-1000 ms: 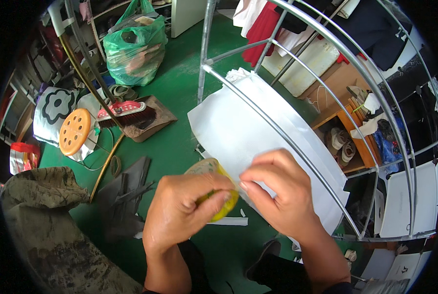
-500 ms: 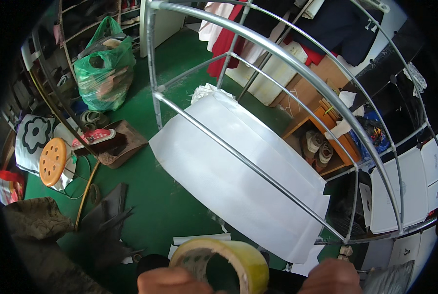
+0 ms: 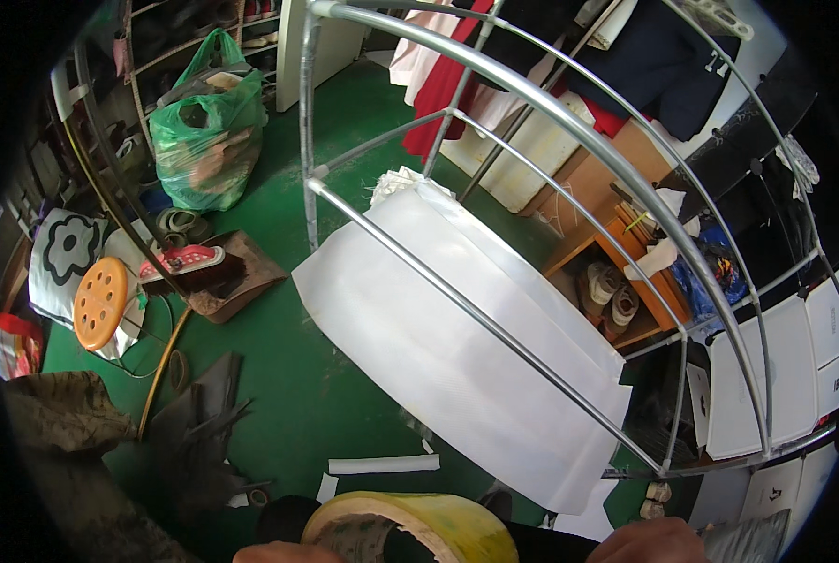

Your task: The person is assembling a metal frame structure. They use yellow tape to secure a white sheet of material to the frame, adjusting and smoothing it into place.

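Yellow tape roll (image 3: 410,527) low between both hands, hole facing up. Left hand (image 3: 274,554), right hand (image 3: 649,542) barely show; fingers hidden, can't tell.

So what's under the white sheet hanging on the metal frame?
Beneath the white sheet on the metal frame there is green floor with a white strip lying near the sheet's lower edge. What lies directly beneath the sheet is covered.
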Motion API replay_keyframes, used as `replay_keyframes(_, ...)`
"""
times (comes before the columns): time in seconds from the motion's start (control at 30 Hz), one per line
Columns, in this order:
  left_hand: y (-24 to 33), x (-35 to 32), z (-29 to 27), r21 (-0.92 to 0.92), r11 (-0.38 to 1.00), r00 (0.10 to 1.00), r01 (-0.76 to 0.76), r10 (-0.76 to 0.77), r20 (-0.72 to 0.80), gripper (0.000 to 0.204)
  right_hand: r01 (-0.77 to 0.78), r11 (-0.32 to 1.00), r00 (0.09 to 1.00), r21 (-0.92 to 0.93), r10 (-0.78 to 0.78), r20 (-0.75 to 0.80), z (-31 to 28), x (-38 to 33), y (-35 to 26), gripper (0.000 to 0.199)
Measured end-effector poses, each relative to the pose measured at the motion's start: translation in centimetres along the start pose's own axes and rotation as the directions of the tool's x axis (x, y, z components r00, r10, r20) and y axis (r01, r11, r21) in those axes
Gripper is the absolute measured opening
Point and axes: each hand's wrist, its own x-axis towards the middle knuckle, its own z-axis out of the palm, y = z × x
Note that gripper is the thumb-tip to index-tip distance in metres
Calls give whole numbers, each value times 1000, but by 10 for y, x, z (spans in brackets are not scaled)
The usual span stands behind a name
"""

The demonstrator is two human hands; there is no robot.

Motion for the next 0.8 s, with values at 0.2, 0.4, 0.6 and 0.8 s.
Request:
replay_keyframes(0.2,-23,0,-23,-162,985,993,-53,69,94,17,98,995,995,17,-98,-21,8,9,8,11)
replay_keyframes(0.4,-64,-39,-31,98,941,875,323,-257,-410,24,12,1000,999,-14,-13,-53,20,4,46,10)
replay_keyframes(0.6,-84,-63,-41,-123,640,492,758,-686,-535,13,-613,545,605,572,790,-104,98,11,150,16)
replay_keyframes(0.8,-103,-83,-39,-167,635,493,754,-715,-495,14,-668,459,516,585,853,-80,128,30,231,15)
